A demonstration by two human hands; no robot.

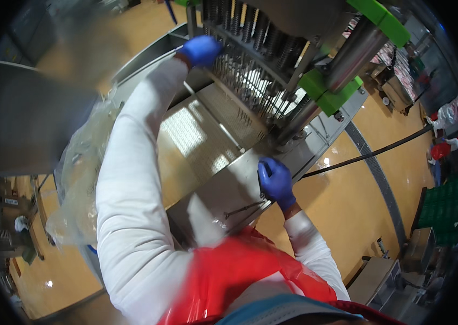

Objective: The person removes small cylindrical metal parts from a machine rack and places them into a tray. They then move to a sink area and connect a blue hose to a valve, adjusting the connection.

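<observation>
Left hand [201, 50]: blue glove, arm stretched up to the needle rack [250, 81] of the steel machine [229, 184]; finger state cannot be told. Right hand [275, 183]: fingers curled, pressing on the machine's edge beside a thin rod [242, 208]. Work appears mid-course; rack raised, perforated bed [196, 135] bare

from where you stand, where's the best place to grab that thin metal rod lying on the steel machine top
Probably the end by the right hand, coming from above on the person's side. The thin metal rod lies flat on the steel machine top, so a fingertip pinch on the slim shaft suits. The left hand is up at the needle rack.
</observation>
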